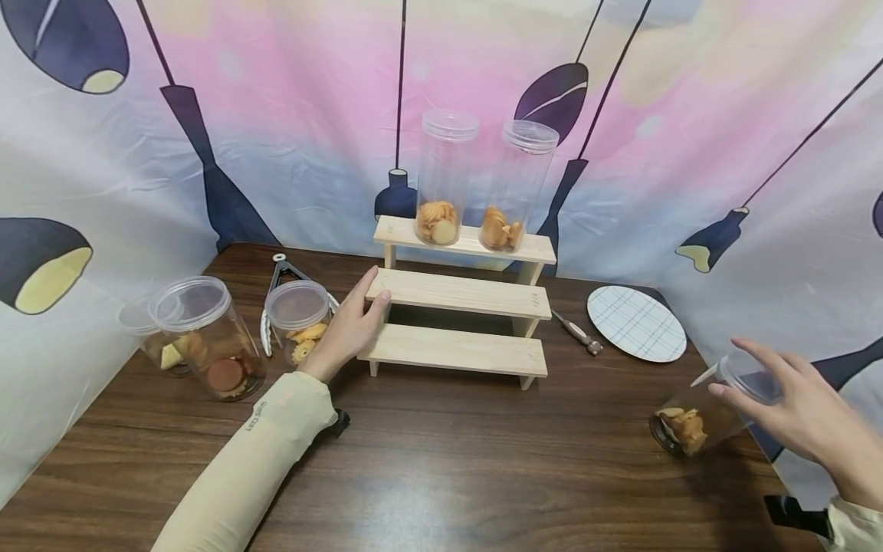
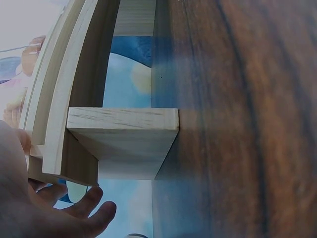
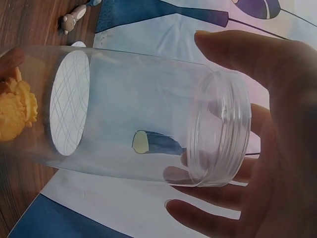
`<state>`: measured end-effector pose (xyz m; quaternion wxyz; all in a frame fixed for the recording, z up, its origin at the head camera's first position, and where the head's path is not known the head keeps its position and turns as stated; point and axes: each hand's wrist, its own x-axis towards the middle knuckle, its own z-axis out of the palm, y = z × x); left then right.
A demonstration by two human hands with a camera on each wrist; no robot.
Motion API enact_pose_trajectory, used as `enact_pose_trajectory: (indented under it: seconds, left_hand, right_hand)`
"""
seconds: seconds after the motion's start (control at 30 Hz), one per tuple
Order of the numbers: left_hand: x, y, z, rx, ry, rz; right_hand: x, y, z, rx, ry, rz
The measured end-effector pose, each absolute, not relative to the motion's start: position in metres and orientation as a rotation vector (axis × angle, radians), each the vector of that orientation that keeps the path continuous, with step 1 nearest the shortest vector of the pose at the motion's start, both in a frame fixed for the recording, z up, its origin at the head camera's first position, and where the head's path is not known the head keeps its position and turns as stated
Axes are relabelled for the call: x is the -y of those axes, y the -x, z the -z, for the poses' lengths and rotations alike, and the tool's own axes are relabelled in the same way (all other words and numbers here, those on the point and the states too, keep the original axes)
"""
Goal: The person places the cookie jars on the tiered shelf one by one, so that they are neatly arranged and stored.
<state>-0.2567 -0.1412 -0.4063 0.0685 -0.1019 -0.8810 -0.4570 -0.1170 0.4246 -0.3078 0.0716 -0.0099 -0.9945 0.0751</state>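
My left hand [image 1: 352, 326] grips the left end of the middle step of a three-tier wooden display stand [image 1: 458, 294], with the thumb over the board. Lower fingers [image 2: 101, 210] hang loosely beside the step's end in the left wrist view. At the far right, my right hand [image 1: 793, 399] is spread around the top of a tall clear plastic jar [image 1: 717, 406], which has cookies [image 3: 15, 111] at its bottom. The thumb stands off the jar's wall [image 3: 148, 94], while other fingers show behind its ridged lid [image 3: 223, 129]. Two similar cookie jars [image 1: 444, 176] [image 1: 517, 188] stand on the top step.
Left of the stand are a small cookie jar [image 1: 298, 318], a larger one [image 1: 224, 345], another partly hidden jar [image 1: 155, 341] and metal tongs [image 1: 279, 268]. A checked oval plate [image 1: 637, 323] and a bear-ended utensil [image 1: 579, 333] lie right of the stand. Fabric surrounds the wooden table [image 1: 441, 460].
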Motion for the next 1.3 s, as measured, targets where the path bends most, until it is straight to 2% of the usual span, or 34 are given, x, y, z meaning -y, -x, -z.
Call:
enact_pose_trajectory:
  seconds: [1.3]
  left_hand:
    - [0.1402,0.2564,0.4081,2.645,0.295,1.379]
  right_hand:
    - [-0.4279,0.1185,0.3117,2.944,0.003,-0.216]
